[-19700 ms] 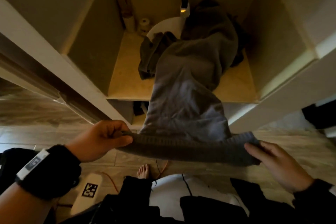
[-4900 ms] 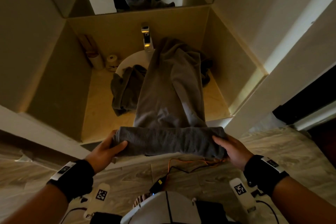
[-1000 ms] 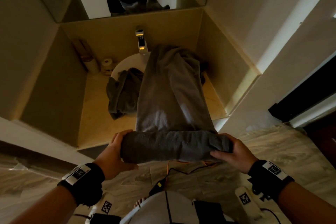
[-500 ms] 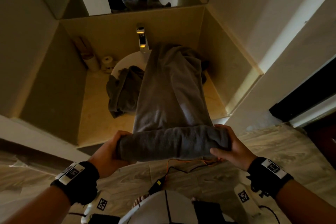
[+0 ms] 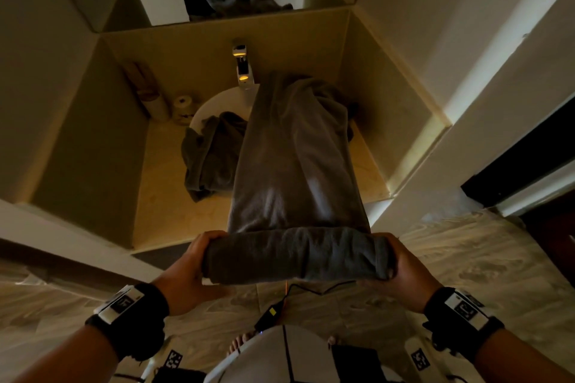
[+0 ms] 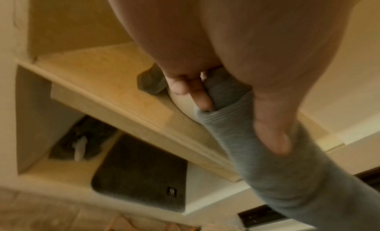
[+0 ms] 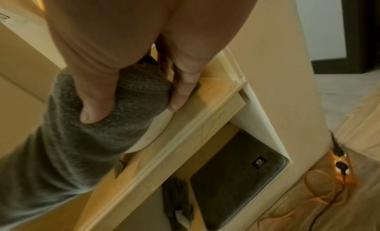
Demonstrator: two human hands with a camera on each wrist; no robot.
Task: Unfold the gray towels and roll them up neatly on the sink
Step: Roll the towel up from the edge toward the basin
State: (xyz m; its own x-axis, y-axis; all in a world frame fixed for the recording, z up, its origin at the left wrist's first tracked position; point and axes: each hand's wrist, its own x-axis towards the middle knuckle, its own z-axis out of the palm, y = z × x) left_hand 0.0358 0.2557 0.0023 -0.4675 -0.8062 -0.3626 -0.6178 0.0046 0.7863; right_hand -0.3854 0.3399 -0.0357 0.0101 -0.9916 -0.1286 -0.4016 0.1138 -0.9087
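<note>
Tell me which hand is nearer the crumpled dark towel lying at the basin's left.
Left. The left hand grips the roll's left end, below the crumpled towel and on its side. The right hand grips the roll's right end, farther across.

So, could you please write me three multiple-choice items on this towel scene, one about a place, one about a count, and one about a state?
1. Where does the unrolled part of the gray towel lie?
A. On the floor
B. Across the basin toward the faucet
C. Over the mirror

2. How many hands grip the rolled end?
A. None
B. One
C. Two

3. In what state is the second towel, left of the first?
A. Crumpled
B. Neatly rolled
C. Hanging from a hook

Answers:
1 B, the flat length runs from the roll up over the basin beside the faucet.
2 C, the left hand and right hand each clasp one end.
3 A, it sits bunched in loose folds.
</note>
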